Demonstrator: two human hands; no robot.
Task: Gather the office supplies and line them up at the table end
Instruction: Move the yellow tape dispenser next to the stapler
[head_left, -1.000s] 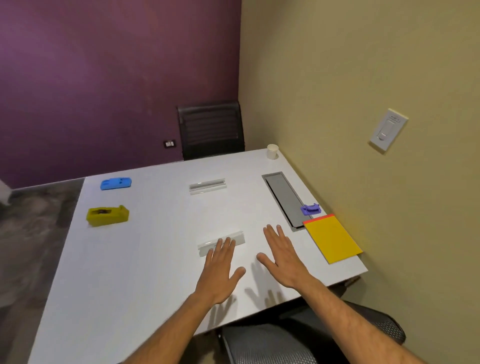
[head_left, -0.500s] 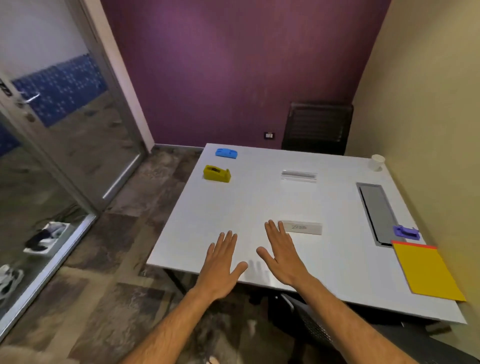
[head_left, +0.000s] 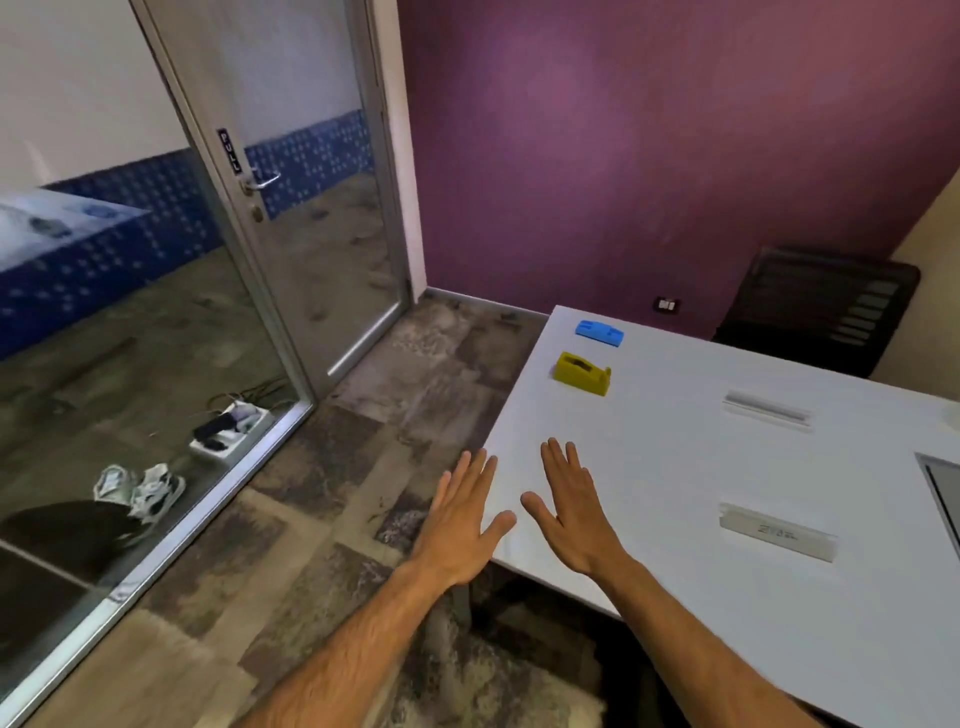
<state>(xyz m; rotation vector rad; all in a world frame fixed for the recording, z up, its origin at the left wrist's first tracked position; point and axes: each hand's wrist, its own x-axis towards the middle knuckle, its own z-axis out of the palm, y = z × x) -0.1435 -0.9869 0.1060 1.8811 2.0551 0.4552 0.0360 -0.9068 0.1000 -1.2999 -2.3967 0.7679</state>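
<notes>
Hovering flat and empty over the table (head_left: 675, 467) corner: left hand (head_left: 460, 525), right hand (head_left: 574, 514), fingers spread. Nothing gathered yet; yellow tape dispenser (head_left: 582, 373), blue stapler (head_left: 599, 333), two clear rulers (head_left: 777, 531) scattered apart. Next: reach, grasp one.

One head-worn wide-angle view looks forward and down – over the surface's (head_left: 675, 467) near-left corner, toward the glass door (head_left: 311, 208).

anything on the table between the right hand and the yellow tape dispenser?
No. In the head view the stretch of white table between the right hand and the yellow tape dispenser is bare. The blue stapler lies beyond the dispenser.
</notes>
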